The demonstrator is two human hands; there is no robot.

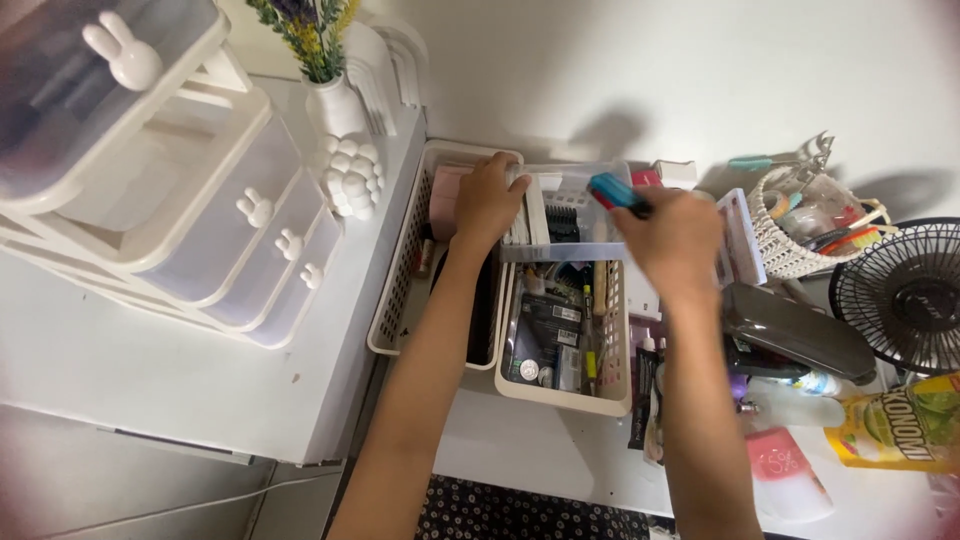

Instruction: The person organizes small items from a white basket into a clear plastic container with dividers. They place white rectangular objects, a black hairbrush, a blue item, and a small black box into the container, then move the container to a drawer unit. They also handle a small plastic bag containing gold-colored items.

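My left hand [487,200] rests on the far rim of a cream slatted basket [392,300], fingers curled over its top edge next to a pink box inside. My right hand [676,240] is blurred and closed around a small blue item [612,190], held above a clear plastic box [575,215]. The clear box sits across the far end of a second cream basket [612,385], which is full of pens, packets and other small items.
A white drawer unit with rabbit-shaped knobs [200,200] stands at left beside a white vase of flowers [330,95]. At right are a woven basket of tools [800,225], a dark case [795,330], a black fan [905,295], bottles and a yellow-green packet [905,425].
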